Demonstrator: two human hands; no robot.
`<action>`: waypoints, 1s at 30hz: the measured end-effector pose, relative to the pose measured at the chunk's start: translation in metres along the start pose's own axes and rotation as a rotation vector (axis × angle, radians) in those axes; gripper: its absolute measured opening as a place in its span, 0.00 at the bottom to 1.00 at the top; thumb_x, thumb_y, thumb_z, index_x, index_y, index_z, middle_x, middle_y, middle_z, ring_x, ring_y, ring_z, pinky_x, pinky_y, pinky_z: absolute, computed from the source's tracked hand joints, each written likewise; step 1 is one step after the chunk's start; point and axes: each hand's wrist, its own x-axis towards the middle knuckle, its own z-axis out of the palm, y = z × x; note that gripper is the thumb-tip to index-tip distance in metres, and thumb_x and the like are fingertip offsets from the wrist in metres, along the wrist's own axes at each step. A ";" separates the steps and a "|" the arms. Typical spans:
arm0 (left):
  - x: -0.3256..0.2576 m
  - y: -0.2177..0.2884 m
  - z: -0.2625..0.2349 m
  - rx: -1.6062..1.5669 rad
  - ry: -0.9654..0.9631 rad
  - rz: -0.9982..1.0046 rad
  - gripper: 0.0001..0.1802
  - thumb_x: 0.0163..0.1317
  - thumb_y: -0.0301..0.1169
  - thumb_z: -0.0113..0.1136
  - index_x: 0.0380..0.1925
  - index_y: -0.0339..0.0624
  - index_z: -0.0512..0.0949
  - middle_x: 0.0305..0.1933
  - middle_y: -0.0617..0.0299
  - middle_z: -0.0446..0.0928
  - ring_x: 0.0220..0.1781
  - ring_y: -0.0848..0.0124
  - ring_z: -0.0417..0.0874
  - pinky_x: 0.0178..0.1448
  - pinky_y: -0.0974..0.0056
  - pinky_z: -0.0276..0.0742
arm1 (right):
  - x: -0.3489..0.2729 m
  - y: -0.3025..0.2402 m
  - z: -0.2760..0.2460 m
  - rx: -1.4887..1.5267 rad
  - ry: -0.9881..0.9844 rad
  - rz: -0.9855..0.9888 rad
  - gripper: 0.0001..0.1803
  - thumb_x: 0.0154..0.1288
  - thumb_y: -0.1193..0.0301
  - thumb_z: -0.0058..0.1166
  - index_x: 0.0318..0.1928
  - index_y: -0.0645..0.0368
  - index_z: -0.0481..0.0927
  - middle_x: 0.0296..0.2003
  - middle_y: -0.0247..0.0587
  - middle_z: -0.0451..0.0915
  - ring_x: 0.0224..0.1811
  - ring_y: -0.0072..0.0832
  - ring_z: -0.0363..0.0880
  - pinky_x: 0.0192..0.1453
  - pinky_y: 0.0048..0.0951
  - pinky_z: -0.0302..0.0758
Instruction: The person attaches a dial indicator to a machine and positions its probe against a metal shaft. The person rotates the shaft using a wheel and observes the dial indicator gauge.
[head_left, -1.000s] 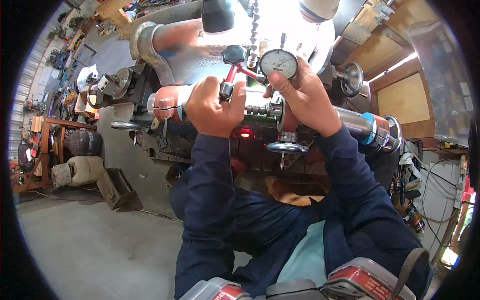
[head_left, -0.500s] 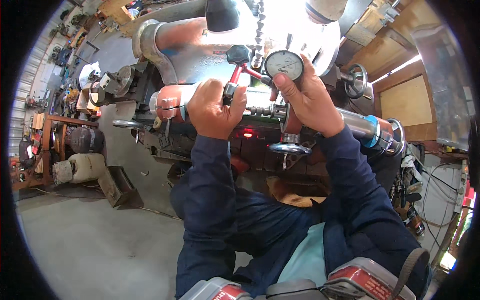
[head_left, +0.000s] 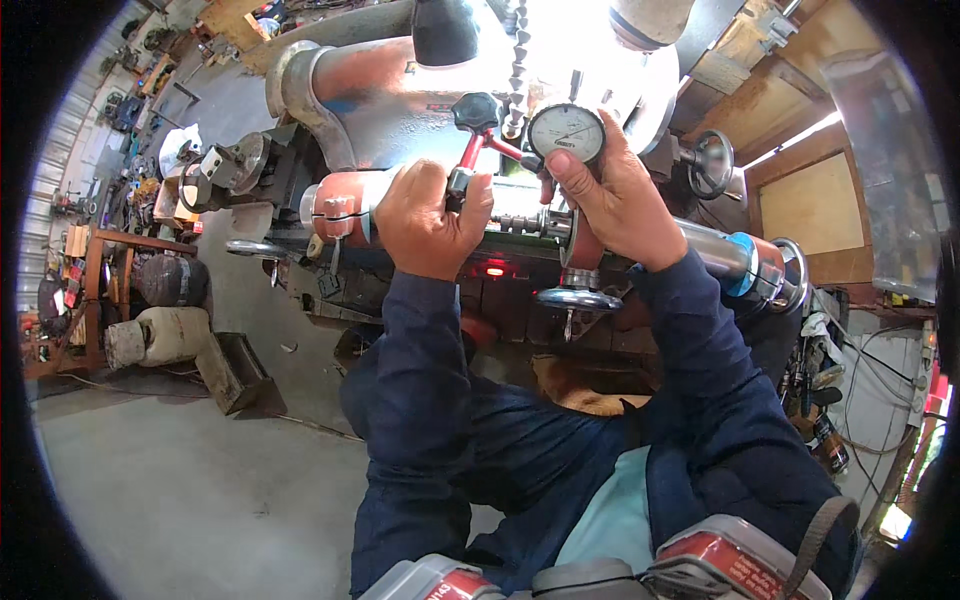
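Observation:
A round dial indicator (head_left: 566,133) with a white face is held by my right hand (head_left: 625,205), thumb on its lower rim and fingers behind it. Red jointed arms with a black knob (head_left: 476,111) link it to a dark fitting at my left hand (head_left: 432,218). That hand is closed round the lower end of the indicator stand (head_left: 461,180); its base is hidden by my fingers. Both hands are over the long bar of a large machine. Beneath the right hand is a chrome handwheel (head_left: 579,299).
Another handwheel (head_left: 712,163) stands at the right of the machine. A dark lamp head (head_left: 445,32) hangs over its back, beside a segmented hose (head_left: 517,70). On the floor at left lie an open metal box (head_left: 236,372) and a pale cylinder (head_left: 172,334).
The dial and my right hand have shifted very slightly, and the dial's face is turned a little. My left hand keeps its place on the stand.

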 end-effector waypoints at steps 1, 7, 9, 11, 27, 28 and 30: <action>0.001 0.000 0.000 -0.004 0.014 0.010 0.18 0.61 0.39 0.64 0.22 0.38 0.71 0.21 0.53 0.69 0.22 0.55 0.71 0.28 0.57 0.65 | 0.000 0.000 0.000 -0.022 -0.033 0.007 0.28 0.75 0.55 0.51 0.58 0.69 0.66 0.40 0.44 0.80 0.42 0.32 0.79 0.51 0.32 0.75; 0.000 -0.002 -0.002 0.006 -0.002 0.013 0.18 0.61 0.38 0.65 0.21 0.39 0.71 0.19 0.54 0.68 0.20 0.58 0.70 0.27 0.58 0.65 | 0.003 -0.017 -0.002 -0.036 0.094 -0.036 0.28 0.76 0.52 0.48 0.57 0.66 0.69 0.41 0.48 0.81 0.43 0.34 0.81 0.50 0.33 0.76; 0.000 -0.002 -0.001 -0.005 -0.003 0.017 0.18 0.61 0.38 0.65 0.21 0.39 0.71 0.19 0.55 0.67 0.20 0.59 0.69 0.27 0.58 0.64 | 0.005 -0.021 -0.001 0.016 0.173 -0.036 0.27 0.77 0.51 0.45 0.57 0.66 0.70 0.40 0.46 0.81 0.43 0.31 0.81 0.50 0.31 0.76; 0.001 -0.002 0.000 -0.019 0.003 0.033 0.18 0.60 0.37 0.67 0.21 0.39 0.70 0.19 0.55 0.67 0.20 0.59 0.69 0.26 0.58 0.64 | 0.010 -0.015 0.000 0.005 0.154 -0.123 0.26 0.79 0.53 0.41 0.55 0.66 0.73 0.40 0.44 0.81 0.43 0.26 0.80 0.50 0.29 0.76; 0.001 -0.002 -0.001 0.017 -0.001 -0.007 0.19 0.56 0.41 0.69 0.21 0.42 0.71 0.20 0.56 0.70 0.23 0.54 0.74 0.29 0.54 0.69 | 0.012 -0.010 0.009 0.030 0.179 -0.189 0.28 0.80 0.52 0.37 0.55 0.67 0.73 0.41 0.45 0.82 0.45 0.29 0.80 0.51 0.29 0.75; 0.001 -0.003 0.001 0.010 -0.006 -0.013 0.20 0.56 0.42 0.69 0.21 0.42 0.71 0.20 0.56 0.71 0.23 0.54 0.74 0.29 0.54 0.69 | 0.011 -0.014 0.007 0.029 0.177 -0.190 0.28 0.80 0.52 0.37 0.55 0.67 0.73 0.41 0.45 0.82 0.45 0.29 0.80 0.51 0.29 0.75; -0.001 -0.004 -0.001 0.009 -0.009 -0.025 0.21 0.56 0.44 0.70 0.21 0.42 0.71 0.20 0.56 0.71 0.24 0.54 0.74 0.29 0.54 0.70 | 0.007 -0.021 0.000 -0.104 0.152 -0.080 0.28 0.80 0.52 0.37 0.56 0.67 0.73 0.47 0.47 0.80 0.50 0.32 0.79 0.55 0.34 0.74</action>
